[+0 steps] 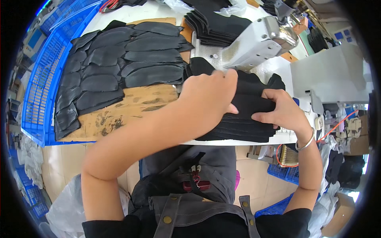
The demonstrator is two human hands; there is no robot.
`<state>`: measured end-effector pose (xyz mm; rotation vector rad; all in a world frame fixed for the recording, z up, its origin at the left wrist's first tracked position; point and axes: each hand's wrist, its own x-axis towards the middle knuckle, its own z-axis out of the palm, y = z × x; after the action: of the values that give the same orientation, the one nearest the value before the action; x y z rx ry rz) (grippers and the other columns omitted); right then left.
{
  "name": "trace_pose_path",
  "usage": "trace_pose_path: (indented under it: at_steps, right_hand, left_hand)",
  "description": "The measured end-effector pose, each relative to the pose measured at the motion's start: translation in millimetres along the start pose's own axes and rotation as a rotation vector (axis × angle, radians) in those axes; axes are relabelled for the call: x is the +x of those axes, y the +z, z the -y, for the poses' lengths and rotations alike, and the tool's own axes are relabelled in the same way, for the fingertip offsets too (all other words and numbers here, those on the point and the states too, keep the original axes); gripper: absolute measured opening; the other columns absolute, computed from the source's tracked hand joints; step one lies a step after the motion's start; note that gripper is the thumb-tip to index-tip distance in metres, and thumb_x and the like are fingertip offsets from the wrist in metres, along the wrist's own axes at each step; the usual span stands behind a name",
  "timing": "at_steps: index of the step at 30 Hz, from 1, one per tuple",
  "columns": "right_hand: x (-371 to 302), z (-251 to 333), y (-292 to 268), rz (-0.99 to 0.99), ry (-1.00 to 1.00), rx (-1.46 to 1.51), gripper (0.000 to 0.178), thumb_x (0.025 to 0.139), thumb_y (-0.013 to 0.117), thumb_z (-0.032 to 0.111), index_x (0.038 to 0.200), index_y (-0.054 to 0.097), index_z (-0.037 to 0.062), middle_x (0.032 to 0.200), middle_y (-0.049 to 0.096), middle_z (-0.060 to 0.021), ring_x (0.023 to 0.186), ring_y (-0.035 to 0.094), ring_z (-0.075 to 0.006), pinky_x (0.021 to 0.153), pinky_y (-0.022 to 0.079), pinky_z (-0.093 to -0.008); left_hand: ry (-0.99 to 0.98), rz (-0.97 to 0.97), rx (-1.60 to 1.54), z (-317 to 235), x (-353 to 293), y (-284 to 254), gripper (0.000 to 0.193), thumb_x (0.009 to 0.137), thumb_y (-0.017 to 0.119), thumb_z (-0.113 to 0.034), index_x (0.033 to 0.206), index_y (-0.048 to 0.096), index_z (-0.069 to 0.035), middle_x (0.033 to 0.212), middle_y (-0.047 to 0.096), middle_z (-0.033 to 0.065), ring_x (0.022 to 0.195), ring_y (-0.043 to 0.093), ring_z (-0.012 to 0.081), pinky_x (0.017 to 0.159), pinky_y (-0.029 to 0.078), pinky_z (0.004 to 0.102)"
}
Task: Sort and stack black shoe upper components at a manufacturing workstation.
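Observation:
A pile of overlapping black fabric pieces (pixel 242 129) lies at the table's front edge before me. My right hand (pixel 283 110) grips the pile's right side, thumb below and fingers above. Over the pile's left part is my left hand (pixel 210 95), its fingers curled in and slightly blurred; whatever they hold, if anything, is hidden. Left of it, rows of dark, glossy curved pieces (pixel 152 56) overlap on a brown cardboard sheet (pixel 139 104) with black smears.
Blue plastic crates (pixel 39 95) border the table's left side. Behind the pile stands a white machine head (pixel 254 43), with a stack of black cut pieces (pixel 216 25) beside it. A white machine housing (pixel 331 75) rises at the right.

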<state>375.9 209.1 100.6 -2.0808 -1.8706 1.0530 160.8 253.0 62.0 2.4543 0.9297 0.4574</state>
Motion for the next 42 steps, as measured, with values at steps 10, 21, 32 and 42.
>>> trace_pose_path:
  at_steps: [10, 21, 32, 42]
  right_hand:
    - [-1.1, -22.5, -1.9, -0.012, -0.144, 0.120, 0.037, 0.073, 0.076, 0.026, 0.074, 0.053, -0.0034, 0.058, 0.058, -0.0096, 0.044, 0.058, -0.0154, 0.041, 0.045, -0.0259]
    - [-19.0, -63.3, 3.9, -0.303, -0.225, 0.196, 0.024, 0.085, 0.068, 0.017, 0.074, 0.055, 0.0006, 0.059, 0.052, 0.0007, 0.053, 0.043, -0.0050, 0.048, 0.037, -0.0226]
    - [-23.5, -66.7, 13.6, -0.401, -0.290, 0.069, 0.020, 0.084, 0.067, 0.015, 0.077, 0.055, 0.0007, 0.059, 0.054, -0.0050, 0.051, 0.048, -0.0104, 0.049, 0.039, -0.0251]
    - [-27.5, -45.7, 29.2, -0.561, -0.493, -0.375, 0.039, 0.081, 0.066, 0.012, 0.116, 0.052, 0.0029, 0.121, 0.053, -0.0125, 0.105, 0.054, -0.0246, 0.085, 0.045, -0.0360]
  left_hand:
    - [0.211, -0.225, 0.272, -37.9, -30.4, 74.8, 0.083, 0.066, 0.070, -0.034, 0.135, 0.041, 0.002, 0.143, 0.038, 0.0142, 0.132, 0.037, 0.0280, 0.108, 0.027, 0.0430]
    - [0.212, -0.196, 0.300, -37.4, -29.5, 75.9, 0.077, 0.070, 0.069, -0.038, 0.140, 0.042, -0.018, 0.145, 0.035, 0.0145, 0.132, 0.035, 0.0308, 0.106, 0.029, 0.0457]
    - [0.199, -0.177, 0.343, -39.0, -28.6, 76.4, 0.072, 0.073, 0.065, -0.041, 0.138, 0.044, -0.019, 0.145, 0.035, 0.0145, 0.132, 0.036, 0.0302, 0.106, 0.028, 0.0448]
    - [0.286, -0.304, 0.303, -36.3, -9.0, 72.7, 0.085, 0.069, 0.066, -0.047, 0.130, 0.044, 0.007, 0.119, 0.047, 0.0176, 0.109, 0.046, 0.0318, 0.101, 0.033, 0.0454]
